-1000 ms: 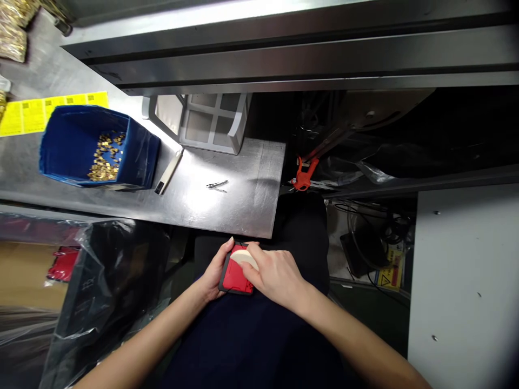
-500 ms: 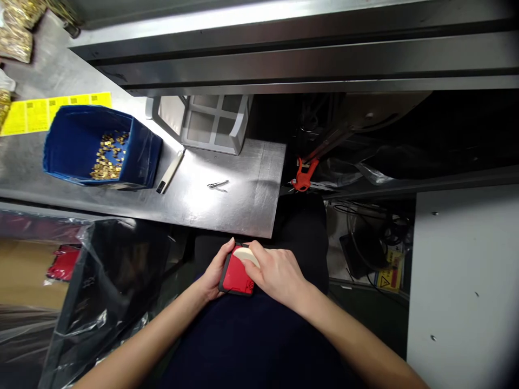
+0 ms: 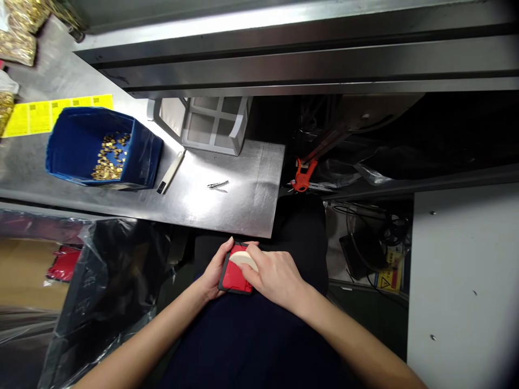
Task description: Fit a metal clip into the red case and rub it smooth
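Over my lap, my left hand (image 3: pixel 213 274) grips a flat red case with a black rim (image 3: pixel 234 277) by its left side, thumb along the edge. Between the thumb and fingers of my right hand (image 3: pixel 279 278) is a cream, rounded pad (image 3: pixel 244 259), which rests against the red face. Part of the pad is covered by my fingers. Dark markings show at the lower right of the red face, partly behind my right hand. The fingers of my left hand under the case are hidden.
A steel bench (image 3: pixel 243 210) carries a blue bin (image 3: pixel 148 154) of small brass parts, a white-handled tool (image 3: pixel 171 172), thin metal pieces (image 3: pixel 218 185) and a grey plastic rack (image 3: pixel 211 121). Orange-handled pliers or cutters (image 3: pixel 304 175) hang right of it. A plastic-lined crate (image 3: pixel 109 270) stands left.
My right hand has slid the cream pad slightly left and down across the red face. My left hand keeps its hold on the case, nearly still.
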Tool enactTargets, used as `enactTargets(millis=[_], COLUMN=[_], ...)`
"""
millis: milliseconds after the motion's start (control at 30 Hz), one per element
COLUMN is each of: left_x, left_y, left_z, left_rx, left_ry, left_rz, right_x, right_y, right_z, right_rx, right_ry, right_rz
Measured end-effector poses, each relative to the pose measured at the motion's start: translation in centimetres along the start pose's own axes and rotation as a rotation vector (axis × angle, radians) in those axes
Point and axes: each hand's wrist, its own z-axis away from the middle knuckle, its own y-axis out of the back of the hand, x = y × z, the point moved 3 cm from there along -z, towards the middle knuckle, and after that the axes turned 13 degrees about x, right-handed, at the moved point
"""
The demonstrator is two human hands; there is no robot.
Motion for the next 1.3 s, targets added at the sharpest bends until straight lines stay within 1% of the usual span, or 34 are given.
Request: enactTargets(millis=[133,200,333,567,733,800,933,1033,1100,1200,1300], left_x=[-0.2,-0.3,-0.3,-0.1,0.0,-0.1,-0.3,-0.3,-0.3,-0.1,0.0], left_y=[0.4,0.5,0.5,0.2,0.1,0.1,0.2,0.4,0.3,0.0,-0.2], left_z=[-0.1,-0.2,-0.2,-0.1,-0.1,-0.1,-0.1,-0.1,-0.1,0.1,0.1], left_rx=[0.084,0.094,0.052,-0.022,-0.039,-0.026,0.057,0.087,0.066,-0.001,-0.035], left_ry=[-0.004,-0.008,0.003,-0.030,-0.036,-0.022,-0.010,-0.024,-0.017,-0.015,-0.033], left_rz=[0.054,0.056,0.018,-0.029,-0.030,-0.017,0.040,0.041,0.023,-0.006,-0.015], right_x=[0.5,0.6,0.4,-0.3,-0.5,-0.3,0.5,0.6,0.4,0.1,0.0], right_y=[0.1,0.0,-0.2,-0.1,-0.1,-0.1,0.1,0.2,0.1,0.0,-0.1], right_z=[-0.5,-0.5,-0.2,0.5,0.6,0.5,-0.1,-0.2,0.0,0.4,0.6], right_rx=[0.024,0.034,0.036,0.007,0.017,0.017,0.043,0.063,0.054,0.015,0.001], right_ry=[-0.063,-0.072,-0.023,0.031,0.040,0.018,-0.055,-0.063,-0.031,0.023,0.029], right_rz=[0.014,0.023,0.038,0.021,-0.019,-0.011,0.019,0.028,0.032,0.003,-0.030])
